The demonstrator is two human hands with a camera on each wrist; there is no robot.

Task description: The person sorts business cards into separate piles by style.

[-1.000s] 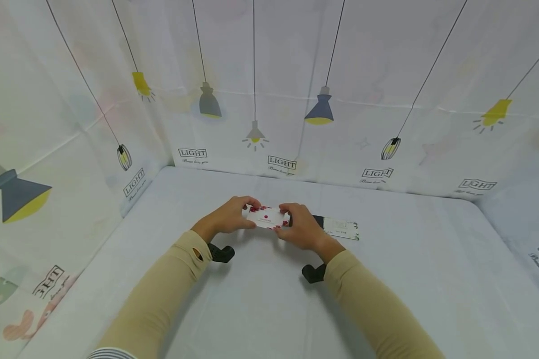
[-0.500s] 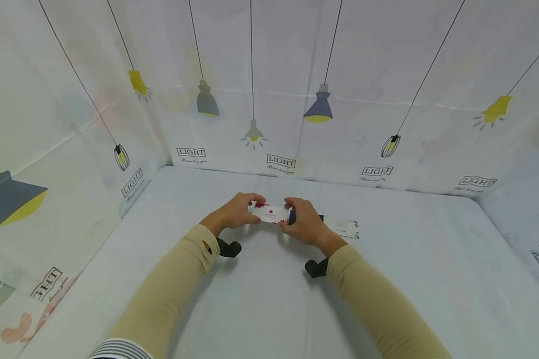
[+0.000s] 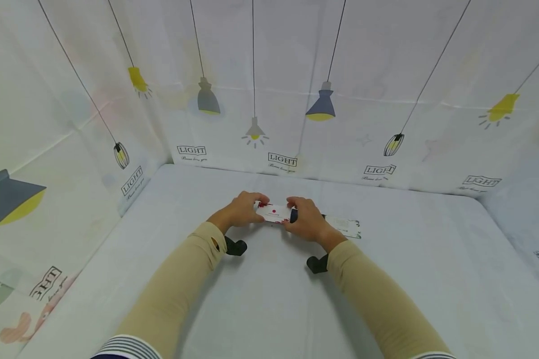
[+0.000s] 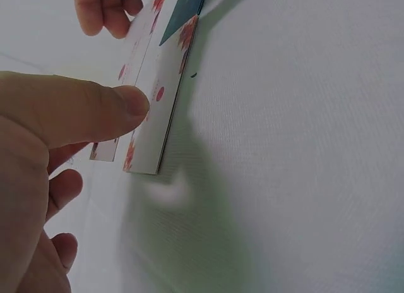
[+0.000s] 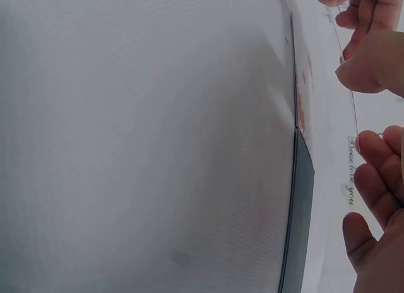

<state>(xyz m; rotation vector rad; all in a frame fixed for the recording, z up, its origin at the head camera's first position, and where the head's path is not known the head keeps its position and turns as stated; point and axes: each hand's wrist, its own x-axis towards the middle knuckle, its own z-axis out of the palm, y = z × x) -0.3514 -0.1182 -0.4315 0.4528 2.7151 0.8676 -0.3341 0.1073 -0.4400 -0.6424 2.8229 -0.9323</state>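
My left hand (image 3: 242,209) pinches the left end of a white card (image 3: 274,213) with red floral corners and a red dot. My right hand (image 3: 307,219) curls its index finger and thumb around the card's right end. In the left wrist view, the thumb lies across a card, and just beside it runs a second white card (image 4: 151,141) with a similar print and a dark teal piece (image 4: 183,12) at its far end. In the right wrist view, a dark card edge (image 5: 298,211) lies along the table below my fingers.
A white card with green print (image 3: 348,227) lies on the table to the right, partly behind my right hand. Black wrist mounts (image 3: 235,247) sit beneath both wrists. The back wall (image 3: 251,159) with printed lamps rises behind the white tabletop (image 3: 260,299).
Both hands have shifted slightly to the right and away from me, carrying the red-floral card along. The green-print card has stayed in place, with more of it covered by my right hand.
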